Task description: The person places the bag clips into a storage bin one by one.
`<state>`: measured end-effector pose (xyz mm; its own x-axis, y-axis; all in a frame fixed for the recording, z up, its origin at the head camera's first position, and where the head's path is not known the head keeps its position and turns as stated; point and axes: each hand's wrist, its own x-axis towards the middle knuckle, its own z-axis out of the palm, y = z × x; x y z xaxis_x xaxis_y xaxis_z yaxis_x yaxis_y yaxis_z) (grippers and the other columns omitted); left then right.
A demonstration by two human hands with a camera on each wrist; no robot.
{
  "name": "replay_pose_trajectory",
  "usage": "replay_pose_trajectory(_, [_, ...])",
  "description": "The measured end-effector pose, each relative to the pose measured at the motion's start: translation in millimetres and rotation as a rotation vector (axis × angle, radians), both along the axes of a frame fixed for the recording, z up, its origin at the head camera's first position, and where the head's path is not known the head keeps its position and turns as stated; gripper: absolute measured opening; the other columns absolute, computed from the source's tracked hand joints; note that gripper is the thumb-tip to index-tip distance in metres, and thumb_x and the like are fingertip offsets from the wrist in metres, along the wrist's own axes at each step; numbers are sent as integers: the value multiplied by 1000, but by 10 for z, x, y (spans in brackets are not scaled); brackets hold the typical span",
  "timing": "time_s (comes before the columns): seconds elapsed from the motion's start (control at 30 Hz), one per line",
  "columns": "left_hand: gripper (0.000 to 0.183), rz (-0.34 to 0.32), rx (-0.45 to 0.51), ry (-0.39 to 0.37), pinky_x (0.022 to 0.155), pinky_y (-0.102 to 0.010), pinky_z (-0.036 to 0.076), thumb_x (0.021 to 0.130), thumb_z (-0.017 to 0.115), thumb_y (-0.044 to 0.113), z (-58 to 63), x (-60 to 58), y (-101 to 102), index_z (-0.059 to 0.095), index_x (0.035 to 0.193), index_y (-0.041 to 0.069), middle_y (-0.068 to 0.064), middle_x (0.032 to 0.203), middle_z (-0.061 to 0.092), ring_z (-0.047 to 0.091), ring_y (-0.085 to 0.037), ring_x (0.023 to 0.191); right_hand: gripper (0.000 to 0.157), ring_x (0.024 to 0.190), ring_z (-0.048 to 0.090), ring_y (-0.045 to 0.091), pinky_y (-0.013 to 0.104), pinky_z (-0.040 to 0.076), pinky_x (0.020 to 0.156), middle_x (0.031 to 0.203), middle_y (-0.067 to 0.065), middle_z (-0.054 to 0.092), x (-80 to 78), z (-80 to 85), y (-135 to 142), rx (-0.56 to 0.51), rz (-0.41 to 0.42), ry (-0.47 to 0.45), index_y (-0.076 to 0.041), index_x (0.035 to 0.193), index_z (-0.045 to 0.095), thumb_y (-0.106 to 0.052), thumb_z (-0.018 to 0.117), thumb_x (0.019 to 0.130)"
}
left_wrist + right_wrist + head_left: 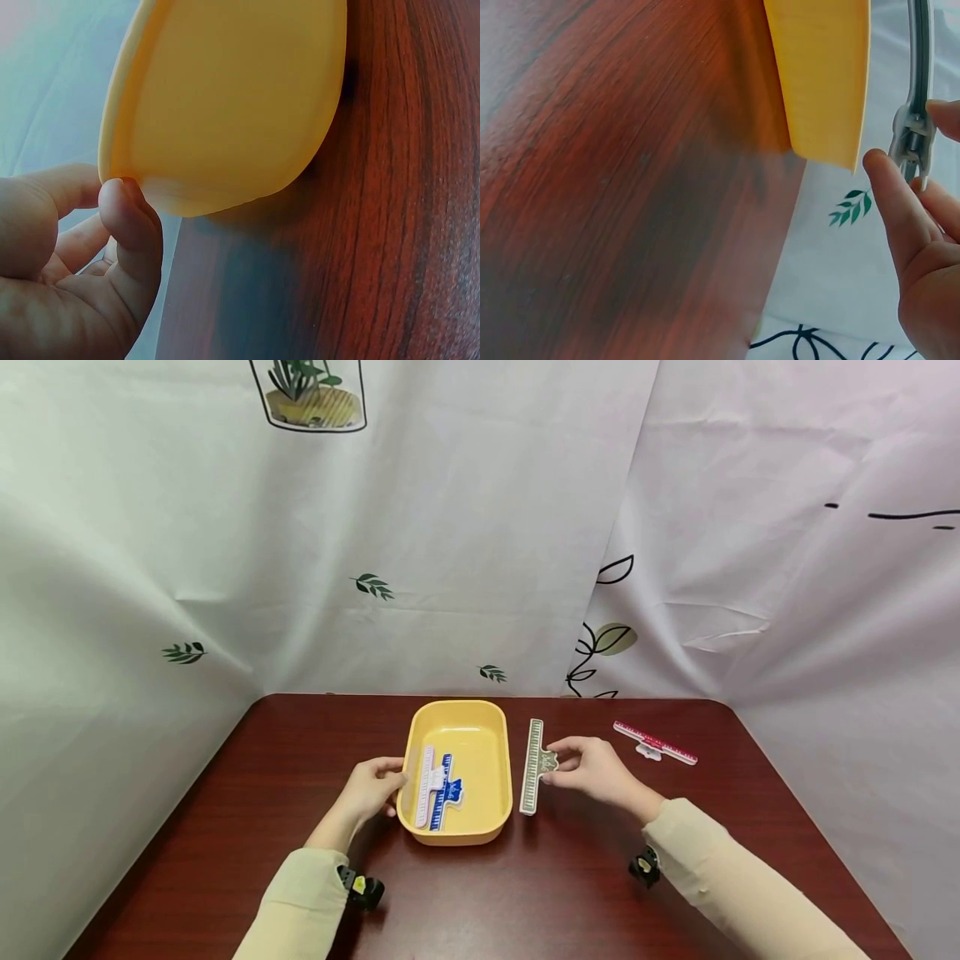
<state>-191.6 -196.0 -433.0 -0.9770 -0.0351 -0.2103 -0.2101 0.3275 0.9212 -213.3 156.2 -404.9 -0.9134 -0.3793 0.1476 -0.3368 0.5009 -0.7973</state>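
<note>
A yellow plastic tray (491,837) stands on the table. In it lie a pale pink ruler clip (424,789) and a blue ruler clip (442,802), side by side at its left. My left hand (372,789) pinches the tray's left rim between thumb and fingers, which the left wrist view shows close up. Just right of the tray, my right hand (596,770) pinches a grey-green ruler clip (533,767) by its handle; in the right wrist view the clip (915,127) appears edge-on, raised above the table.
A red ruler clip (655,743) with a white handle lies at the back right of the dark reddish wooden table (450,910). A white printed curtain (465,527) hangs behind and beside the table.
</note>
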Motion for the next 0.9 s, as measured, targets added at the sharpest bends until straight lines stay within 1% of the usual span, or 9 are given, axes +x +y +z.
replay_pose_trajectory(0.27, [43,-3,3,-2,45,-24,47,90,56,8,-5,1,-5,50,130,-6,-12,86,61,52,-12,54,43,70,66,8,21,54,59,83,8,72,-14,19,-88,37,17,54,1,106,68,-19,81,70])
replay_pose_trajectory(0.4, [42,-1,2,-3,45,-23,47,91,56,8,2,-1,-4,50,130,-5,-13,87,61,52,-12,55,44,70,65,9,20,53,58,81,7,71,-33,24,-128,60,46,97,2,105,68,-20,82,70])
replay_pose_trajectory(0.57, [42,-1,-1,-6,45,-23,47,91,56,8,6,-1,-2,50,130,-5,-13,87,61,51,-12,54,43,71,65,10,19,52,60,83,7,71,-43,47,-185,86,76,129,1,105,69,-21,82,70])
replay_pose_trajectory(0.77, [43,-2,2,-3,45,-23,47,90,56,7,10,-8,2,50,130,-6,-15,89,61,52,-12,54,43,75,66,18,19,52,63,85,7,71,-60,102,-247,115,96,136,1,106,69,-22,82,71])
replay_pose_trajectory(0.9, [43,-2,5,-2,45,-23,47,90,56,7,11,-5,2,50,130,-6,-16,89,62,52,-12,54,44,76,66,15,19,52,64,86,6,71,-71,127,-289,138,94,124,0,106,69,-22,81,71])
